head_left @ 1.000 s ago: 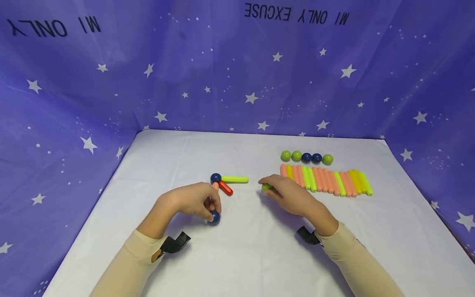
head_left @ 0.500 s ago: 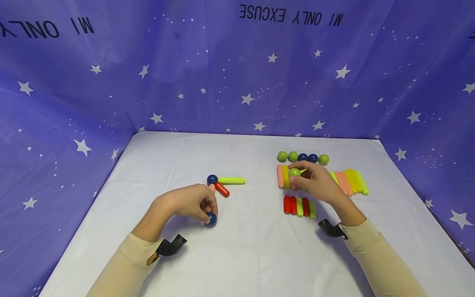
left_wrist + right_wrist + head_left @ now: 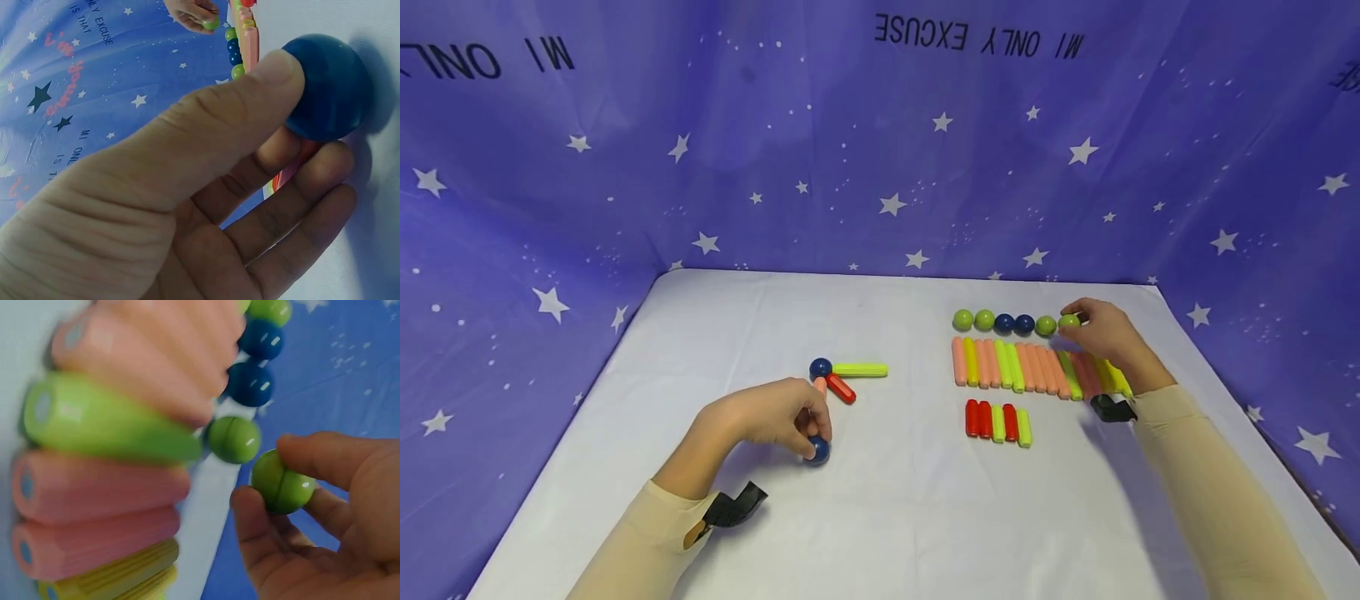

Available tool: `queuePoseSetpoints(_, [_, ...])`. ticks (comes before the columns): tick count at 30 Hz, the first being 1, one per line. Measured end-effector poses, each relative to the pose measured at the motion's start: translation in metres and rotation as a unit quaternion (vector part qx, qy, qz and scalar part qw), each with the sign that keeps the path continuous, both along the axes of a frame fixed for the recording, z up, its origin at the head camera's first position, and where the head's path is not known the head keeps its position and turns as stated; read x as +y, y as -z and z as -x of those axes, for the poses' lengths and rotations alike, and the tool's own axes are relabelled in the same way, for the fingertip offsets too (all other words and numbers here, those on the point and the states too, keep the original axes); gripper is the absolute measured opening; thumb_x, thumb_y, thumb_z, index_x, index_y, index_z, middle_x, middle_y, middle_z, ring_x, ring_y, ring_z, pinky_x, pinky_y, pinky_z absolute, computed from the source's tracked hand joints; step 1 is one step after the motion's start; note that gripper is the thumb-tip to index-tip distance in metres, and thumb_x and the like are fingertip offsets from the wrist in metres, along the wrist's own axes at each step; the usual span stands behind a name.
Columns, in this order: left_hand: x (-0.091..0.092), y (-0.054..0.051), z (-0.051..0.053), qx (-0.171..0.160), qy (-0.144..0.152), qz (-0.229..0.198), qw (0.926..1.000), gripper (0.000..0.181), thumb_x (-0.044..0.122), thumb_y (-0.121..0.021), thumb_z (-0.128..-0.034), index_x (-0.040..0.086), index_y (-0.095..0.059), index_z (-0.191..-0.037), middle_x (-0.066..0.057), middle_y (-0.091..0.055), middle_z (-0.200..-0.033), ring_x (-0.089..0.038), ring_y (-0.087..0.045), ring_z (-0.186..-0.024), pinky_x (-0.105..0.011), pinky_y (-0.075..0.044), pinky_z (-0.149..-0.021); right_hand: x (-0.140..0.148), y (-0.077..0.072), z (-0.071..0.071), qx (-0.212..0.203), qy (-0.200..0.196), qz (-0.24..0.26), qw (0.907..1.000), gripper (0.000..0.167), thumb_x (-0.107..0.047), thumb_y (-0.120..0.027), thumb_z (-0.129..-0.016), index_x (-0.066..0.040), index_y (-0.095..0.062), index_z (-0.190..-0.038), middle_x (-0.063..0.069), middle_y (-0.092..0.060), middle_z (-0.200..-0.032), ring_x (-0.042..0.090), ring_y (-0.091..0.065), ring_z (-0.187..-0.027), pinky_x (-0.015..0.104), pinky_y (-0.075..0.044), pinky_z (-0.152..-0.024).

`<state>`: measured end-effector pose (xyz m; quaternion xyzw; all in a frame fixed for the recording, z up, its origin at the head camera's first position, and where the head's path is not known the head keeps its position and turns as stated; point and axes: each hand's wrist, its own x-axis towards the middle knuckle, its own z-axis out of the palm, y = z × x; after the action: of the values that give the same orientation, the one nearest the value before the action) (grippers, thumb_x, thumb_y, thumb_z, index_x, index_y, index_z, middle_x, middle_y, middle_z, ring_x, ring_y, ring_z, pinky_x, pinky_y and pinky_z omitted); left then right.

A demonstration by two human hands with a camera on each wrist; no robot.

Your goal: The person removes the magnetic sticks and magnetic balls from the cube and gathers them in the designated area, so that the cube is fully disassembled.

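My left hand [image 3: 767,417] pinches a dark blue ball [image 3: 817,451] between thumb and fingers, low at the table. Just behind it a pink rod [image 3: 821,385], partly hidden by the hand, leads to another blue ball [image 3: 821,367]. That ball also has a lime rod [image 3: 861,370] and a short red rod [image 3: 841,388] against it. At the back right, my right hand [image 3: 1105,333] pinches a green ball [image 3: 281,481] at the right end of a row of balls. The nearest ball in that row is also green [image 3: 234,439]; a small gap separates the two.
Long pink, yellow and lime rods [image 3: 958,361] lie side by side in front of the balls, the right end under my right hand. Short red and lime rods [image 3: 972,418] form a smaller row nearer me. A starry purple cloth [image 3: 850,125] surrounds the white table [image 3: 880,517].
My right hand has carried the green ball right and back, over the long rods, to the end of the ball row. The short rods have come into view. My left hand keeps its hold.
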<state>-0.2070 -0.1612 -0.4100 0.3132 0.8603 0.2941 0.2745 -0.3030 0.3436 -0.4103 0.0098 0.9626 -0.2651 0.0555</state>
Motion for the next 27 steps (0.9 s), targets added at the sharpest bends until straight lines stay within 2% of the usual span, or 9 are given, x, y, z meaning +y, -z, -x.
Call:
queuePoseSetpoints(6, [-0.003, 0.001, -0.001, 0.005, -0.002, -0.004, 1.0, 0.021, 0.004, -0.083, -0.0736, 0.018, -0.072, -0.086, 0.0, -0.062, -0.079, -0.014, -0.055, -0.074, -0.027, -0.046, -0.065, 0.009, 0.012, 0.02, -0.041, 0.011, -0.051, 0.9978, 0.044, -0.019, -0.063, -0.09, 0.005, -0.055, -0.127, 0.028, -0.054, -0.12, 0.04, -0.052, -0.103, 0.056, -0.044, -0.093])
queuePoseSetpoints(12, [-0.002, 0.001, 0.002, 0.009, 0.005, -0.01, 0.9999, 0.022, 0.004, -0.083, -0.0735, 0.019, -0.072, -0.086, 0.0, -0.062, -0.079, -0.013, -0.055, -0.074, -0.027, -0.046, -0.065, 0.01, 0.015, 0.032, -0.073, 0.049, -0.069, 0.9937, 0.043, -0.012, -0.062, -0.09, 0.006, -0.055, -0.128, 0.027, -0.053, -0.122, 0.039, -0.051, -0.103, 0.056, -0.042, -0.097])
queuePoseSetpoints(19, [-0.002, 0.001, 0.001, 0.013, 0.002, -0.006, 0.9999, 0.022, 0.005, -0.083, -0.0738, 0.02, -0.073, -0.086, 0.003, -0.062, -0.078, -0.012, -0.055, -0.074, -0.027, -0.047, -0.065, 0.009, 0.016, 0.036, -0.072, 0.059, -0.065, 0.9935, 0.044, -0.011, -0.062, -0.09, 0.005, -0.051, -0.129, 0.028, -0.05, -0.123, 0.041, -0.048, -0.106, 0.058, -0.038, -0.099])
queuePoseSetpoints(27, [-0.001, 0.003, 0.001, 0.009, 0.001, -0.002, 1.0, 0.021, 0.005, -0.083, -0.0747, 0.019, -0.072, -0.086, 0.002, -0.062, -0.079, -0.013, -0.055, -0.075, -0.028, -0.047, -0.066, 0.01, 0.016, 0.032, -0.077, 0.062, -0.069, 0.9927, 0.051, -0.017, -0.064, -0.09, 0.005, -0.047, -0.133, 0.03, -0.048, -0.126, 0.044, -0.049, -0.108, 0.06, -0.039, -0.098])
